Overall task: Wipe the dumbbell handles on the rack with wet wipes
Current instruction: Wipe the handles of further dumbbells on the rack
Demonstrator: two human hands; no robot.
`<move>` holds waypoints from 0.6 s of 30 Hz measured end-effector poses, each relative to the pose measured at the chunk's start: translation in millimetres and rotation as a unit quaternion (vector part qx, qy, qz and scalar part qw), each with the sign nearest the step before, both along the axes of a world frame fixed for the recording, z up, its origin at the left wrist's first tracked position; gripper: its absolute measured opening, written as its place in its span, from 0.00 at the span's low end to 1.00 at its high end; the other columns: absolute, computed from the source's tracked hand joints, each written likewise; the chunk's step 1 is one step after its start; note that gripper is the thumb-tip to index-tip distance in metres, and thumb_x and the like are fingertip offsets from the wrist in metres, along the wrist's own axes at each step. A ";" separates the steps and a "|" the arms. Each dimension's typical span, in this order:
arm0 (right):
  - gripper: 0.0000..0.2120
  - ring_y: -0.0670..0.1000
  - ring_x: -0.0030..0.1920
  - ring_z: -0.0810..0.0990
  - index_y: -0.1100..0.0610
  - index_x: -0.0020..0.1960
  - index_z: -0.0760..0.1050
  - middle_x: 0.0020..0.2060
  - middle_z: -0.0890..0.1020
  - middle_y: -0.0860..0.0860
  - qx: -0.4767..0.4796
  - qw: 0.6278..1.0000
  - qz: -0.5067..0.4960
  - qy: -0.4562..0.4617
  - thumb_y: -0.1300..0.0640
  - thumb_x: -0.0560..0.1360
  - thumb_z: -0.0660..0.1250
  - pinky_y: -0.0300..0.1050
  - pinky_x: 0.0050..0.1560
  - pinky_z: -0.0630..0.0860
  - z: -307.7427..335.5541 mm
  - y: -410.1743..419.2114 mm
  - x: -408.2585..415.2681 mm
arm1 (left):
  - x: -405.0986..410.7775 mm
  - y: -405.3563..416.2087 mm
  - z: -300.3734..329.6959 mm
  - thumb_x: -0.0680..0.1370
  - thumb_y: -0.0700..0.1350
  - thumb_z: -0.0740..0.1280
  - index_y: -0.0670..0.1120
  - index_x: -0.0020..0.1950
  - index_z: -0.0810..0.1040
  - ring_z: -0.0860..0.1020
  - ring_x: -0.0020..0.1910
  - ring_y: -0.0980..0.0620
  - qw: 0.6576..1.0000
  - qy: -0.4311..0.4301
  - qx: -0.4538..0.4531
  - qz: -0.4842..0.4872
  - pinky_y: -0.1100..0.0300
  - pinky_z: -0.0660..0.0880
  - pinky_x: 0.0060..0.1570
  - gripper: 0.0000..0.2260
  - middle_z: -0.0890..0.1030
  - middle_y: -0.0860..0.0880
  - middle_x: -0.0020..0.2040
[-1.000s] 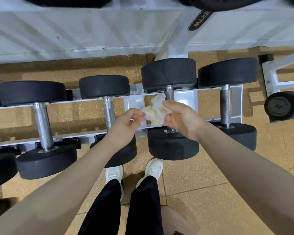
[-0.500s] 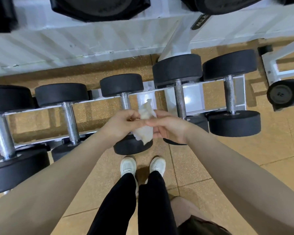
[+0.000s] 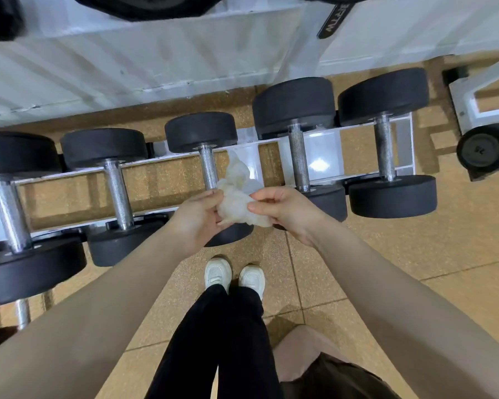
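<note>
A crumpled white wet wipe (image 3: 238, 197) is held between both hands above the near rail of the white rack (image 3: 162, 165). My left hand (image 3: 198, 217) pinches its left side and my right hand (image 3: 285, 211) pinches its right side. Several black dumbbells with knurled steel handles lie across the rack. The middle dumbbell's handle (image 3: 208, 167) runs just behind the wipe, and my left hand covers its near end. Other handles lie to the left (image 3: 118, 194) and to the right (image 3: 298, 158), apart from both hands.
A further dumbbell (image 3: 386, 148) sits at the rack's right end, and a larger one (image 3: 9, 208) at the far left. A second white frame with a small dumbbell (image 3: 484, 148) stands at the right edge. My white shoes (image 3: 234, 276) stand on the tan tiled floor.
The view has shifted left along the rack, so both hands with the wipe now sit in front of the smaller middle dumbbell. The wipe stays gripped by both hands.
</note>
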State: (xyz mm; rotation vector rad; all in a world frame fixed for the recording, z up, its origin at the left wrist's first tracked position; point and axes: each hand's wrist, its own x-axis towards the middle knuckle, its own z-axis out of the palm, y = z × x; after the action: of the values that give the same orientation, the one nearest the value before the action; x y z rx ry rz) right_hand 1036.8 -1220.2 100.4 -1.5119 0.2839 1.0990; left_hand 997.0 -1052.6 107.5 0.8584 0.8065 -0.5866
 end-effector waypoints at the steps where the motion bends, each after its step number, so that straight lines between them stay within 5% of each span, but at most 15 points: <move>1: 0.03 0.45 0.38 0.77 0.57 0.46 0.79 0.39 0.79 0.50 -0.004 1.000 -0.002 -0.015 0.62 0.73 0.69 0.35 0.41 0.73 -0.1 0.4 -1.6 | -4.2 -4.0 -0.9 0.82 0.40 0.54 0.43 0.55 0.75 0.82 0.42 0.52 0.999 0.020 -0.017 0.026 0.60 0.80 0.39 0.11 0.82 0.47 0.47; 4: 0.05 0.43 0.36 0.76 0.55 0.42 0.77 0.37 0.79 0.48 -0.003 0.998 0.011 -0.060 0.64 0.73 0.69 0.33 0.39 0.72 -0.8 3.9 -3.9 | -7.9 -11.8 -3.4 0.83 0.50 0.50 0.45 0.62 0.72 0.80 0.49 0.50 0.994 0.066 -0.042 0.075 0.56 0.79 0.42 0.16 0.81 0.46 0.53; 8: 0.09 0.48 0.43 0.77 0.56 0.51 0.78 0.45 0.80 0.52 -0.001 0.998 0.035 -0.055 0.66 0.75 0.65 0.40 0.47 0.72 -7.6 8.5 -6.3 | -7.3 -6.4 -13.4 0.76 0.67 0.51 0.46 0.63 0.72 0.78 0.58 0.48 0.996 0.063 -0.034 0.051 0.54 0.76 0.49 0.30 0.79 0.44 0.60; 13: 0.07 0.45 0.39 0.77 0.55 0.49 0.79 0.40 0.80 0.49 -0.006 0.999 0.023 -0.046 0.64 0.76 0.64 0.35 0.43 0.72 -12.8 17.7 -12.0 | -13.7 7.5 -30.8 0.81 0.51 0.58 0.44 0.68 0.71 0.80 0.51 0.51 0.994 0.069 0.023 0.081 0.59 0.78 0.40 0.19 0.79 0.46 0.59; 18: 0.08 0.51 0.42 0.76 0.62 0.48 0.79 0.41 0.79 0.54 0.006 0.998 -0.032 -0.046 0.58 0.73 0.70 0.45 0.48 0.69 -30.9 28.2 -13.9 | -8.0 34.5 -43.9 0.82 0.44 0.56 0.43 0.65 0.70 0.83 0.39 0.53 0.985 0.074 -0.023 0.155 0.62 0.80 0.36 0.13 0.83 0.46 0.44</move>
State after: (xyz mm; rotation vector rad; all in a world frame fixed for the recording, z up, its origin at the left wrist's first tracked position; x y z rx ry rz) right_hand 1022.9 -1192.0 69.4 -1.5287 0.2604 0.9754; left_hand 989.0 -1018.1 63.6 0.6352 1.0343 -0.3946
